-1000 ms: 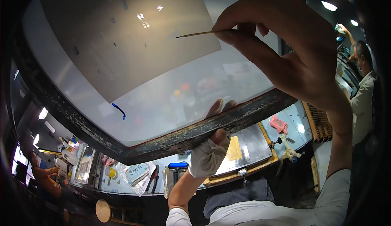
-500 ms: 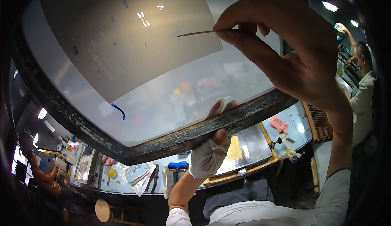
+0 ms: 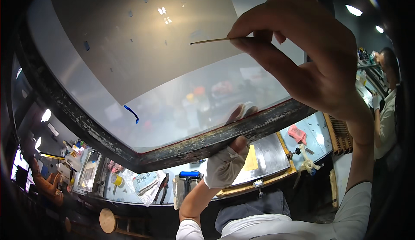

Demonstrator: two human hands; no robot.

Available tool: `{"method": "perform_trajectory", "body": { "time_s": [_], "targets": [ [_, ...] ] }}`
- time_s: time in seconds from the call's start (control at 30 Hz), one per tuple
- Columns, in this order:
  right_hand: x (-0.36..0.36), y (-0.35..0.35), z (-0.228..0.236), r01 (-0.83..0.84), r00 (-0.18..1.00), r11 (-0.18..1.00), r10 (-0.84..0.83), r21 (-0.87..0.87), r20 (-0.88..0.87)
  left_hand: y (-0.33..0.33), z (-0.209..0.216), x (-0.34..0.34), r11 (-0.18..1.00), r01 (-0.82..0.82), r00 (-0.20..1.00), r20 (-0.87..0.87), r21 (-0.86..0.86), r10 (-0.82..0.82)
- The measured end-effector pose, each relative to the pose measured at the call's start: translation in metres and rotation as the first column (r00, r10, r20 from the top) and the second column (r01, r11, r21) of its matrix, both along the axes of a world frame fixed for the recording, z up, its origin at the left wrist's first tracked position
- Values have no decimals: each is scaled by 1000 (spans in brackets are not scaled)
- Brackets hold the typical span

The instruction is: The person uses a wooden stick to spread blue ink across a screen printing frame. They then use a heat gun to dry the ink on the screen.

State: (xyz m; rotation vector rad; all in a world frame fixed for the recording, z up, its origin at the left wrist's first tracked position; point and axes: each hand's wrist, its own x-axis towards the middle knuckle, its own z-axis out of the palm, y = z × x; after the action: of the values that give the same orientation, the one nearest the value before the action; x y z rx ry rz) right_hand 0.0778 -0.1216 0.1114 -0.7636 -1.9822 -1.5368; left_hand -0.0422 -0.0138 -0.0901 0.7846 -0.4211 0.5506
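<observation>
A large screen printing frame (image 3: 216, 145) with dark, paint-worn edges stands tilted in front of me. Its pale mesh (image 3: 181, 123) carries a grey-brown coated area (image 3: 142, 67) with small blue patches, bright light marks and a short blue stroke (image 3: 132, 114) below it. My left hand (image 3: 227, 164), in a white glove with the thumb bare, grips the frame's lower edge; its fingers behind the edge are mostly hidden. Bare and raised at upper right, my right hand (image 3: 311, 58) pinches a thin stick (image 3: 212, 40) with a dark tip. That tip is over the coated area; whether it touches, I cannot tell.
Below the frame, a metal plate (image 3: 274, 153) with a yellow piece lies on the bench. Beside it are a blue roller (image 3: 190, 174), pliers (image 3: 162, 188), a red cloth (image 3: 297, 133) and a wooden rack (image 3: 338, 132). A stool (image 3: 108, 220) stands lower left; people work at both sides.
The frame and its coated area have shifted slightly right and down in view. The stick's tip sits a little lower. Both hands keep their grips; the person at right has changed posture.
</observation>
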Motion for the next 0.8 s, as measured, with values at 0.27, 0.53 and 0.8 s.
{"method": "perform_trajectory", "body": {
  "time_s": [0.27, 0.53, 0.8],
  "targets": [
    [4, 21, 3, -164, 986, 986, 165, 27, -32, -4, 0, 1, 1000, 6, 999, -34, -6, -7],
    [-5, 23, -1, -94, 993, 995, 97, 40, -62, 1, -4, 2, 995, 65, 997, 26, 79, -67],
    [1, 23, -1, -92, 995, 995, 94, 36, -40, 0, -5, 5, 990, 60, 995, 76, 129, -70]
  ]
}}
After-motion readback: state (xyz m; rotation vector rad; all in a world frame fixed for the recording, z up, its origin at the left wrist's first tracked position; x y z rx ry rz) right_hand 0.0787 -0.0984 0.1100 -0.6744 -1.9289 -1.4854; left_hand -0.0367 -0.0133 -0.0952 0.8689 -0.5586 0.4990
